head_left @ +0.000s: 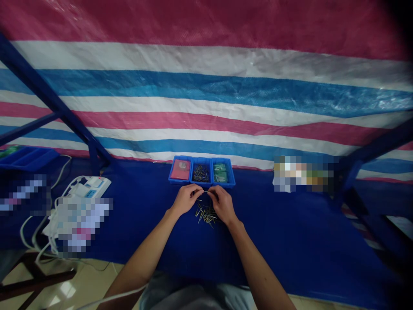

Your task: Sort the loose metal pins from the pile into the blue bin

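A thin metal piece point(205, 191) is pinched, right now, between the left hand point(186, 200) and the right hand point(223, 206), fingertips closed at either end! It is held just in front of three blue bins point(202, 183). Nearer the body, a heap of loose metal pieces point(205, 215) is scattered over the blue surface point(274, 241). Dark pieces point(201, 172) are contained in the middle bin, flanked by red point(180, 170) and green packets point(220, 173).

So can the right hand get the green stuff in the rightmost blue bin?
Probably yes: the right hand is just in front of that bin, and nothing covers the green stuff. Its fingers are pinching a thin piece, though.
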The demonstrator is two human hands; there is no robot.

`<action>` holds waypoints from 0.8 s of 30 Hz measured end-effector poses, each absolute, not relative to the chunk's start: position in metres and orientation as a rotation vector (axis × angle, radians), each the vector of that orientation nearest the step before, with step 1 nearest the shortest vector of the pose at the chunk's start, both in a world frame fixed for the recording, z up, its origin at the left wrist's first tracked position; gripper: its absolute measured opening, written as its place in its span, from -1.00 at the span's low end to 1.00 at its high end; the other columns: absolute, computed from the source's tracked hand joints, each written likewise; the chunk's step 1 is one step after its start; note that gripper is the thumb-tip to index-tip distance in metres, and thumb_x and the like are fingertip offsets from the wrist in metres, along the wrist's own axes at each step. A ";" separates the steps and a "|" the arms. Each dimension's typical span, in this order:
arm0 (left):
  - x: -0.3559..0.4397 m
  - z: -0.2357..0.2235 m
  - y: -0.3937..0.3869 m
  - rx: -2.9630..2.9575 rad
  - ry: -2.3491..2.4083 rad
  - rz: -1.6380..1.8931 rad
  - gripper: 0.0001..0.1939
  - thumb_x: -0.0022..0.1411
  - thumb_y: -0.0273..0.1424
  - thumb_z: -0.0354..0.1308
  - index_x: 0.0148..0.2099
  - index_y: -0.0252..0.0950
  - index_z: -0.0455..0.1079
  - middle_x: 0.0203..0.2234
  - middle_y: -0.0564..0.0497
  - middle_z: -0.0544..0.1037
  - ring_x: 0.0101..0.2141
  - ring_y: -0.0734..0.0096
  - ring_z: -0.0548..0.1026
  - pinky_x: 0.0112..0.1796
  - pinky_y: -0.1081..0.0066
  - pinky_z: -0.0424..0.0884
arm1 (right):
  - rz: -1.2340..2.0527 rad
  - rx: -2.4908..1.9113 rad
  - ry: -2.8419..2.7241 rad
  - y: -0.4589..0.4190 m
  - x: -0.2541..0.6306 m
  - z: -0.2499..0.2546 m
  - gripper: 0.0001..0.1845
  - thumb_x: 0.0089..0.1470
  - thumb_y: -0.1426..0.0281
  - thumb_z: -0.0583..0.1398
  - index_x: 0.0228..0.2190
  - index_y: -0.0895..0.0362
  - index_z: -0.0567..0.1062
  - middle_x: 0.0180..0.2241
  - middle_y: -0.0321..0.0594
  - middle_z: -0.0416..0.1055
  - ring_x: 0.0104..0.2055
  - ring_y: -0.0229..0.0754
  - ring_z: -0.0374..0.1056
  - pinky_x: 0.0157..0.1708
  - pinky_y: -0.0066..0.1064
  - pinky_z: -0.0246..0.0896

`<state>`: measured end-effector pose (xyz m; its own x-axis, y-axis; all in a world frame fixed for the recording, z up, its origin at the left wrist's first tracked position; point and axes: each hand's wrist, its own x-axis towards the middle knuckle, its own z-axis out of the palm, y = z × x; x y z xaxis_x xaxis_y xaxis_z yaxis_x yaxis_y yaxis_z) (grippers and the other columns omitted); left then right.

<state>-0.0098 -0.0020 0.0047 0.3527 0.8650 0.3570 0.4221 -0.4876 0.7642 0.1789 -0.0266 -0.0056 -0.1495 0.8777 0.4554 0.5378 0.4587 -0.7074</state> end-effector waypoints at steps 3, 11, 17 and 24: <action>-0.010 0.005 -0.002 2.051 1.119 1.037 -0.74 0.38 -0.26 0.09 -0.23 -0.31 0.52 -0.41 -0.02 0.57 -0.44 0.42 0.46 -0.37 0.45 0.33 | 0.469 -1.211 -1.835 -0.027 0.179 -0.004 -0.78 0.34 0.32 0.04 -0.28 0.06 0.46 -0.33 -0.18 0.44 -0.25 -0.11 0.38 -0.23 -0.34 0.26; -0.010 0.005 -0.002 2.048 1.100 1.034 -0.71 0.39 -0.25 0.08 -0.23 -0.32 0.52 -0.43 -0.02 0.57 -0.45 0.42 0.45 -0.39 0.45 0.31 | 0.432 -1.262 -1.857 -0.027 0.179 -0.002 -0.66 0.36 0.27 0.02 -0.40 0.08 0.45 -0.43 -0.22 0.40 -0.37 -0.17 0.35 -0.33 -0.39 0.23; -0.010 0.005 -0.002 2.043 1.115 1.043 -0.74 0.39 -0.26 0.09 -0.23 -0.31 0.51 -0.42 0.00 0.57 -0.44 0.43 0.45 -0.39 0.47 0.30 | 0.519 -1.229 -1.793 -0.027 0.178 -0.006 -0.80 0.28 0.24 0.14 -0.14 0.07 0.45 -0.32 -0.21 0.49 -0.39 -0.17 0.38 -0.37 -0.37 0.28; -0.009 0.005 -0.002 2.055 1.119 1.024 -0.73 0.39 -0.26 0.08 -0.23 -0.31 0.51 -0.44 0.01 0.56 -0.46 0.44 0.44 -0.40 0.47 0.30 | 0.522 -1.190 -1.816 -0.027 0.178 -0.005 -0.81 0.32 0.31 0.07 -0.26 0.05 0.47 -0.31 -0.20 0.48 -0.28 -0.12 0.42 -0.29 -0.36 0.29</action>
